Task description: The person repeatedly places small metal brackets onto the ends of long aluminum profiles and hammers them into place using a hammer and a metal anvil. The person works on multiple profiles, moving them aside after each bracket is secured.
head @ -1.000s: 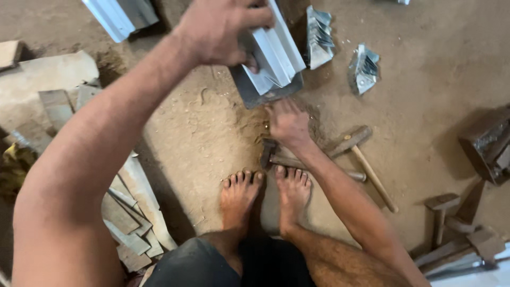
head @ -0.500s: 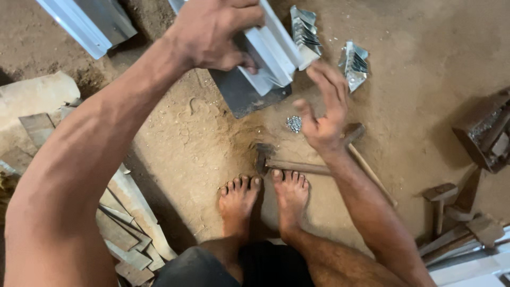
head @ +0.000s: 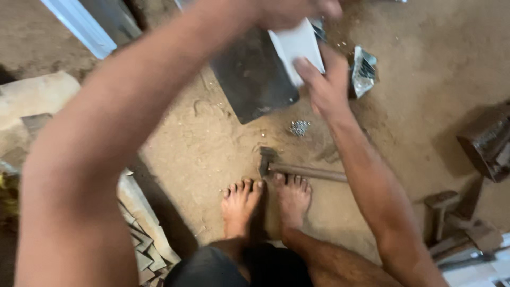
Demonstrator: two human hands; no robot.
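Person's body only: both forearms bare, no sleeves in view, no watch, bands or gloves. Left hand (head: 289, 9) bare, blurred at the top edge, fingers hard to make out. Right hand (head: 325, 87) bare, no rings visible, fingers (head: 305, 69) long with short nails. Right forearm lean, light hair along it. Both feet bare, no footwear, toes dusty; they sit just beside the head of the wooden-handled metal hammer (head: 303, 170). Dark, greyish-black shorts (head: 212, 271) below the feet in frame. Bare lower leg with hair visible beside them.
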